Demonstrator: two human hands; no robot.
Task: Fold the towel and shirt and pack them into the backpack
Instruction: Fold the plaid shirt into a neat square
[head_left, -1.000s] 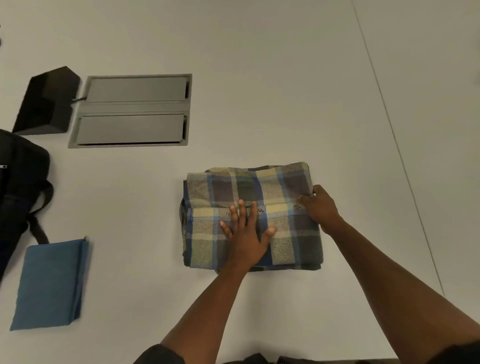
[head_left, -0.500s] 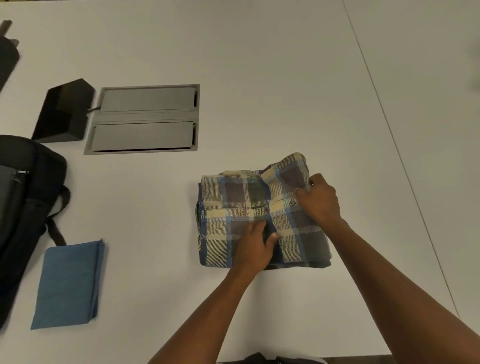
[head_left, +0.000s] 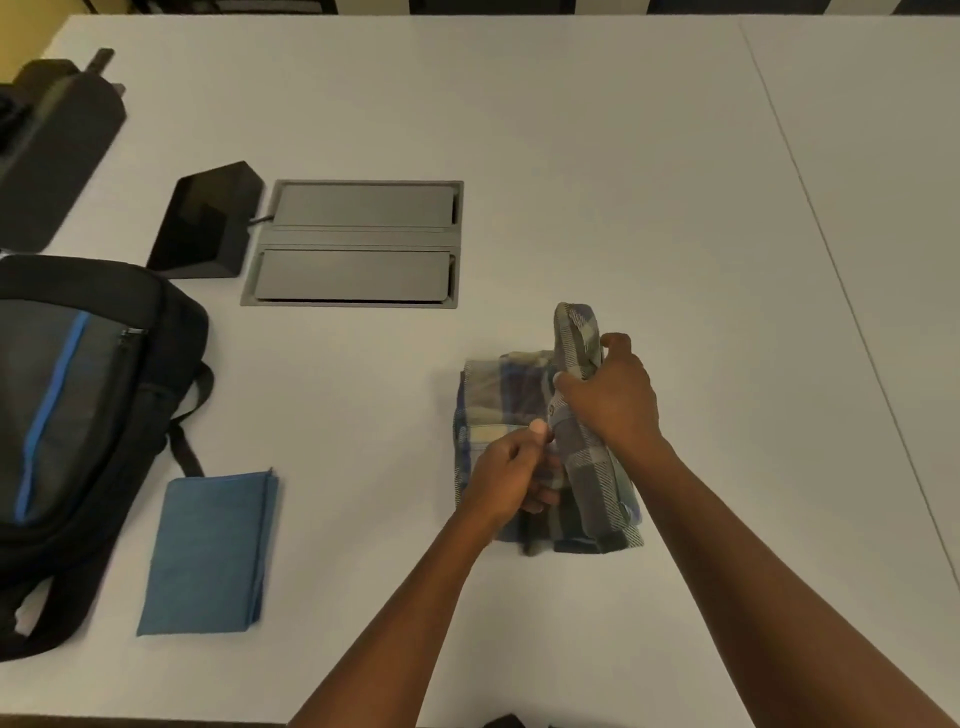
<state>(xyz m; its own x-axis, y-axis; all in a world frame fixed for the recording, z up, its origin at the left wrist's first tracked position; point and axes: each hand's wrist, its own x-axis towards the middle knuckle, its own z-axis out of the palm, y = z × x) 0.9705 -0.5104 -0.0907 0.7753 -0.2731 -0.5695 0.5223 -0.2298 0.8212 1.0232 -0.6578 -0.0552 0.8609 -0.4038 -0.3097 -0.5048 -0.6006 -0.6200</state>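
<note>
At the centre of the white table (head_left: 571, 156), the plaid shirt (head_left: 498, 410) is gripped by both hands. The right hand (head_left: 615, 397) is closed around the shirt's right half, which is raised on edge and tilted leftward above the rest of the garment. The left hand (head_left: 511, 473) is closed on the fabric at the fold line, thumb uppermost, just left of the raised flap; what its fingers clasp underneath cannot be made out. The remainder of the shirt lies flat on the table, partly blurred.

Well to the left of the shirt, the blue towel (head_left: 208, 553) is seen folded into a rectangle and lying flat, apart from both hands. Further left of the shirt, just beyond the towel, the black backpack (head_left: 78, 415) with a blue stripe is laid on the table, one strap reaching the towel's top corner. Beyond the shirt and to its left, a grey recessed cable hatch (head_left: 358, 244) is set into the table, with a black wedge-shaped box (head_left: 208, 223) beside its left edge.
</note>
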